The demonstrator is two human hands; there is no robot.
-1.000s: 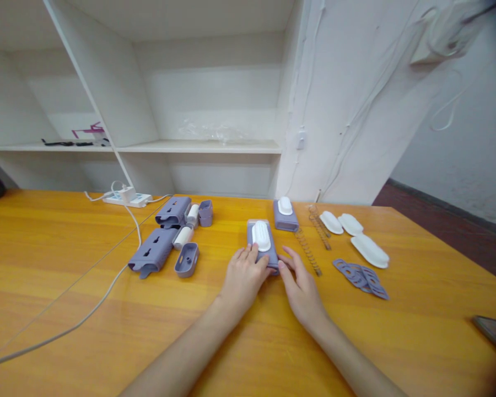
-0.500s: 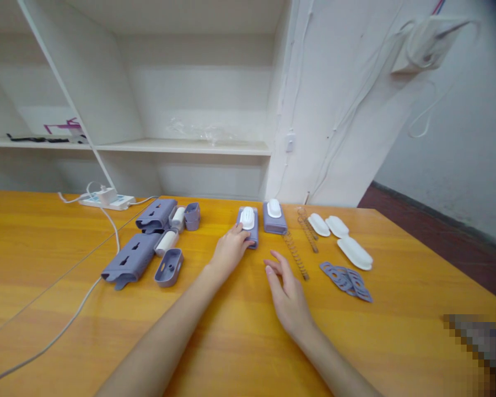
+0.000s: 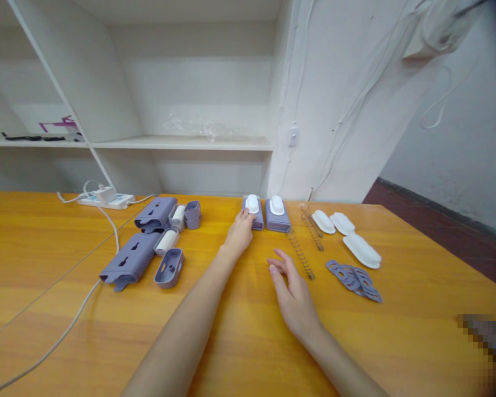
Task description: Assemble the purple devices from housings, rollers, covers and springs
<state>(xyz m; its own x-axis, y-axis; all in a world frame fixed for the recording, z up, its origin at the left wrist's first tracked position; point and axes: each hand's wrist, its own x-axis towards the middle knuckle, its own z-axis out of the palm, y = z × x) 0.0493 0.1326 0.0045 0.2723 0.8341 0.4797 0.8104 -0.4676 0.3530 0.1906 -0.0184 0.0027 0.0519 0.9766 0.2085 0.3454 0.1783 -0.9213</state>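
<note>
The purple box (image 3: 258, 223) lies near the back edge of the counter (image 3: 240, 353), a white cap (image 3: 252, 204) on top, with a narrow gap to a second purple box (image 3: 278, 223) on its right. A wide strip of wood separates it from the small purple cup (image 3: 193, 214) at left. The left arm reaches forward, the left hand (image 3: 240, 229) touching the box's near part; I cannot tell whether its grip closes. The right hand (image 3: 292, 298), loosely open, is near a spring (image 3: 301, 256).
</note>
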